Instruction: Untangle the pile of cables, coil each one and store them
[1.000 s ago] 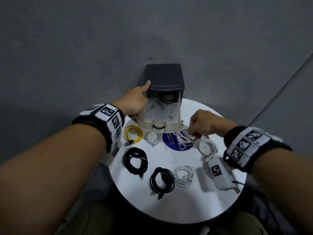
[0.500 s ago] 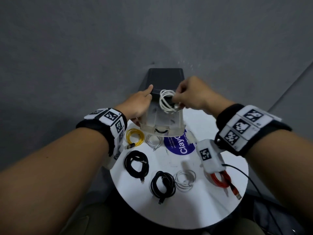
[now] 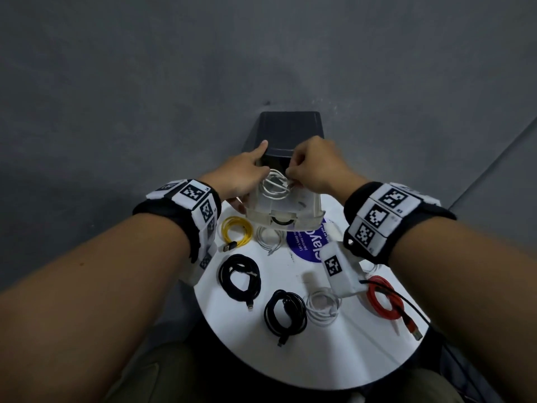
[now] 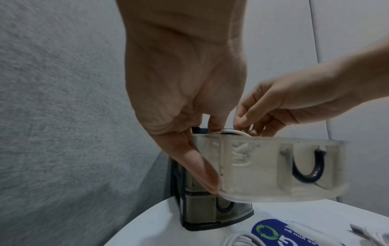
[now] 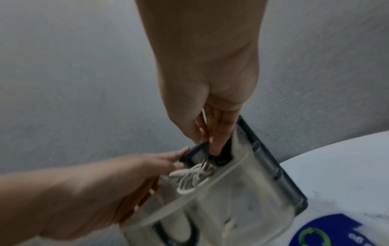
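Translucent plastic clouded most of what I could see inside the pulled-out drawer (image 3: pixel 286 203): through its wall a dark cable (image 4: pixel 307 168) showed only as a curved stretch, and my right wrist camera was too blurred to read the contents cleanly. My right fingers (image 5: pixel 219 133) dipped behind the drawer's far rim, so I could not tell their tips' exact contact. The drawer stuck out toward me from a dark organiser (image 3: pixel 290 126) at the far edge of the round white table (image 3: pixel 319 359). On the table lay a yellow coil (image 3: pixel 236 231) at the left, a white coil (image 3: pixel 268 237) just beside it under the drawer's front, two black coils (image 3: pixel 239 276) (image 3: pixel 285 312) nearer me, another white coil (image 3: pixel 322 308) beside those, and a red coil (image 3: pixel 383 299) at the right, partly covered by my wrist camera housing. A blue sticker (image 3: pixel 306 242) was half hidden under drawer and wrist. My left hand (image 3: pixel 241 175) gripped the drawer's left wall, thumb outside and forefinger stretched onto the organiser top. My right hand (image 3: pixel 316 167) pinched the white cable (image 3: pixel 276 186), whose loops sat in the drawer's far end, directly below that pinch.
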Tool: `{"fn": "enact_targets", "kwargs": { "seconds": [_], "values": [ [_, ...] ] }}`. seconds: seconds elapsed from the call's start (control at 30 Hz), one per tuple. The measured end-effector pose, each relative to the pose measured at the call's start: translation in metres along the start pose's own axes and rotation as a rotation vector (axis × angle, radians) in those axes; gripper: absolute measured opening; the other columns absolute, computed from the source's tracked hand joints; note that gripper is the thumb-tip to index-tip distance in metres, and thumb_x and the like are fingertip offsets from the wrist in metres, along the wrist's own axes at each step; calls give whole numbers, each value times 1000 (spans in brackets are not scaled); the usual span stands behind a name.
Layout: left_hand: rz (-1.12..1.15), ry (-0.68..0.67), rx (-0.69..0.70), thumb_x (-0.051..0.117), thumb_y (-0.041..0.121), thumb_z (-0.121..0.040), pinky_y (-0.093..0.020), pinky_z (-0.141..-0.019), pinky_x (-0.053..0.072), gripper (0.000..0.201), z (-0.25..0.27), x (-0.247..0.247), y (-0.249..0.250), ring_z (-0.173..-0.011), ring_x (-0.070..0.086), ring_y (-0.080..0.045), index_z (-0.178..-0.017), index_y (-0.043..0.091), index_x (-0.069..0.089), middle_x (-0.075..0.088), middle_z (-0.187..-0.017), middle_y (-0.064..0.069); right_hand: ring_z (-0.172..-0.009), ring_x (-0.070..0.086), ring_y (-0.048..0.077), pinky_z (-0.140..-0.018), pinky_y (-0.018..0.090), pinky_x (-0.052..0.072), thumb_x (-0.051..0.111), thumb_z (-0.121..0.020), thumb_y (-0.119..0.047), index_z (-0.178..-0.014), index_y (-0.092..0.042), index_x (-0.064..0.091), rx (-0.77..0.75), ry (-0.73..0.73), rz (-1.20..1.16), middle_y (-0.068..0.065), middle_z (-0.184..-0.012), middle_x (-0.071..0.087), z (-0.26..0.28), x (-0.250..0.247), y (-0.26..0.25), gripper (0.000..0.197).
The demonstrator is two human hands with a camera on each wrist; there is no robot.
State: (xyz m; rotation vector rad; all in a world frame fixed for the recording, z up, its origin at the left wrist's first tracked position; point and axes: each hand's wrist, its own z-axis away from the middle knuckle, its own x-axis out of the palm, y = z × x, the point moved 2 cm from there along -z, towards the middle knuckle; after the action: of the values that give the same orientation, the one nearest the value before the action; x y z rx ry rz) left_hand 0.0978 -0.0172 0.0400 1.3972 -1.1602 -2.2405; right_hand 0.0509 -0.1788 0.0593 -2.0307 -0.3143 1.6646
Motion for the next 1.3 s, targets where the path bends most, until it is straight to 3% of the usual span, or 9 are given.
{"fn": "enact_targets", "kwargs": {
  "seconds": [0.2, 0.4, 0.6, 0.77, 0.93, 1.07, 1.13, 1.23, 1.3],
  "values": [
    [-63, 21, 27, 51, 31, -105, -55, -66, 62, 72, -6, 1, -5, -78, 69, -34, -160, 46, 8, 69, -97, -18, -74, 72, 26, -73, 43, 62, 59, -91, -11, -78, -14, 69, 60, 139, -148, 7, -76, 71, 15, -35, 33, 16],
    [-163, 86, 70, 53, 33, -104, -50, -74, 61, 74, -11, 6, -8, -82, 70, -35, -161, 41, 6, 68, -92, -15, -82, 76, 27, -81, 43, 63, 69, -94, -14, -103, -2, 71, 351, -330, 123, 15, -94, 75, 48, -31, 89, 15],
    [-219, 107, 82, 52, 33, -104, -52, -72, 61, 74, -12, 9, -10, -81, 70, -35, -161, 42, 5, 69, -93, -21, -101, 69, 26, -87, 36, 61, 79, -85, -31, -117, -5, 66, 431, -517, 404, 10, -111, 69, 79, -19, 117, 43],
    [-257, 116, 95, 53, 34, -104, -48, -70, 61, 75, -12, 7, -9, -77, 70, -35, -161, 39, 5, 69, -86, -20, -73, 70, 21, -77, 37, 64, 84, -80, -24, -106, -4, 69, 509, -503, 343, 11, -92, 74, 85, -14, 129, 36],
    [-301, 141, 121, 53, 37, -104, -40, -73, 55, 75, -13, 6, -9, -78, 66, -26, -162, 35, 6, 69, -86, -15, -77, 75, 26, -69, 40, 64, 82, -80, -12, -102, -5, 68, 506, -471, 298, 12, -92, 70, 86, -9, 133, 27],
    [-324, 138, 128, 52, 37, -104, -38, -73, 55, 75, -14, 6, -10, -79, 66, -26, -162, 36, 4, 70, -98, -17, -60, 69, 21, -54, 28, 60, 78, -82, -12, -99, -5, 65, 515, -439, 249, 11, -85, 70, 86, -10, 135, 22],
    [-337, 142, 133, 52, 36, -104, -39, -78, 55, 75, -14, 6, -9, -84, 66, -25, -162, 35, 5, 69, -111, -20, -59, 67, 23, -62, 34, 63, 73, -83, -12, -98, -4, 65, 543, -452, 246, 13, -78, 74, 85, -11, 139, 18],
    [-346, 156, 137, 52, 35, -104, -42, -92, 51, 75, -15, 5, -10, -105, 63, -31, -162, 34, 5, 62, -134, -22, -57, 58, 25, -63, 33, 58, 63, -80, -6, -82, -1, 65, 587, -571, 270, 10, -62, 65, 89, -17, 141, 6],
    [-346, 157, 138, 52, 34, -104, -39, -89, 50, 75, -15, 6, -9, -106, 63, -31, -163, 33, 5, 62, -132, -21, -58, 54, 21, -57, 26, 49, 63, -84, -2, -80, -6, 63, 584, -697, 313, 9, -67, 60, 96, -22, 135, 5]
  ]
}}
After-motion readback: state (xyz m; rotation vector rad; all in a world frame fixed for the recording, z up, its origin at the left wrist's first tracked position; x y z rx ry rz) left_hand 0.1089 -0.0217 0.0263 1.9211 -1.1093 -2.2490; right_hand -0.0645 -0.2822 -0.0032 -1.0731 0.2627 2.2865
